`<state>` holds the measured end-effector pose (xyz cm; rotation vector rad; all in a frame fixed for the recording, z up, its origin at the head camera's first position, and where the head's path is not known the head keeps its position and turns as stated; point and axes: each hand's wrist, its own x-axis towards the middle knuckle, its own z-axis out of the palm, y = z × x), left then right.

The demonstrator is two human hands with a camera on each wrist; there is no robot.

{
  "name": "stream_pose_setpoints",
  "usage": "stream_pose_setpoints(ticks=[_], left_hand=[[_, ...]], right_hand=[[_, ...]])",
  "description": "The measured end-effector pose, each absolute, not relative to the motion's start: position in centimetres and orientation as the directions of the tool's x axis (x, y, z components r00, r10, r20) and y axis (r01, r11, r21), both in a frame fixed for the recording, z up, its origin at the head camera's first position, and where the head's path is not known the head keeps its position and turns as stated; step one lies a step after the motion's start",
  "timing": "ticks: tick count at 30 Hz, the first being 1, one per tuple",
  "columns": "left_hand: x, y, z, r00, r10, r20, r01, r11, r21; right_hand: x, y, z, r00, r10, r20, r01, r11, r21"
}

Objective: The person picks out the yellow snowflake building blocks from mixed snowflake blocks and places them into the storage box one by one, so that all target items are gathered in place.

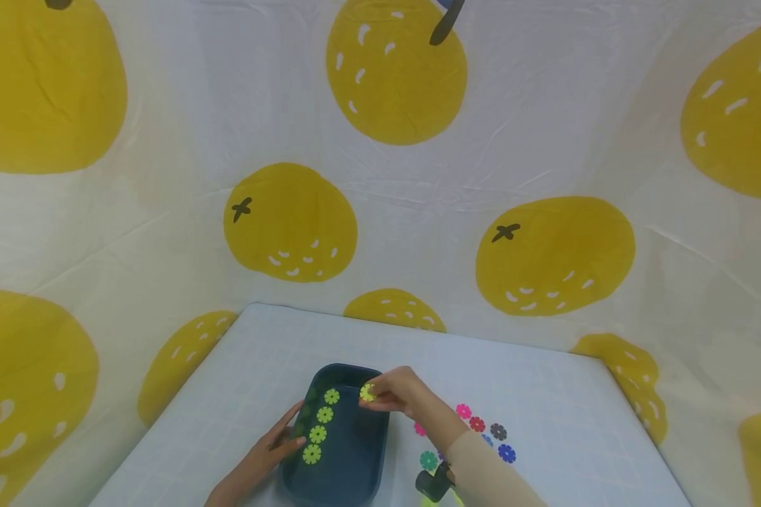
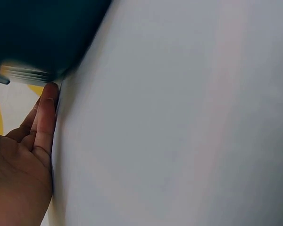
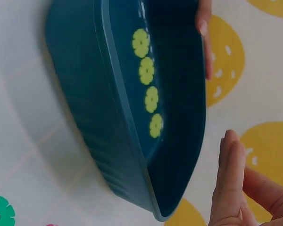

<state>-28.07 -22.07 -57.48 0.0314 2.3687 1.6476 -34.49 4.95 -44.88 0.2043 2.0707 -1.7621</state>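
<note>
A dark blue-green rectangular tray (image 1: 339,479) stands on the table. Four would be too exact a count, so: several yellow-green notched plastic discs (image 1: 317,434) lie in a row on its floor, along the left side. My left hand (image 1: 266,451) holds the tray's left wall, thumb over the rim and fingers outside; the left wrist view shows those fingers (image 2: 46,113) by the tray's underside. Above the tray's far right corner, my right hand (image 1: 396,391) pinches another yellow-green disc (image 1: 367,392) between thumb and fingertips. In the right wrist view that disc is hidden behind the right hand (image 3: 236,188).
Right of the tray, partly under my right forearm, lie loose discs: pink (image 1: 463,410), red (image 1: 477,424), black (image 1: 498,431), blue (image 1: 506,453) and green (image 1: 428,460). A white cloth covers the table (image 1: 279,331). Behind hangs a sheet (image 1: 412,183) printed with yellow fruit.
</note>
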Motion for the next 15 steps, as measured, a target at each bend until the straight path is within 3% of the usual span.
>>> stream_pose_setpoints(ticks=[15], left_hand=[[-27.8, -22.0, -57.1, -0.969, 0.159, -0.19, -0.121, 0.364, 0.923]], right_hand=[[-34.1, 3.6, -44.9, -0.895, -0.227, -0.383, 0.349, 0.175, -0.921]])
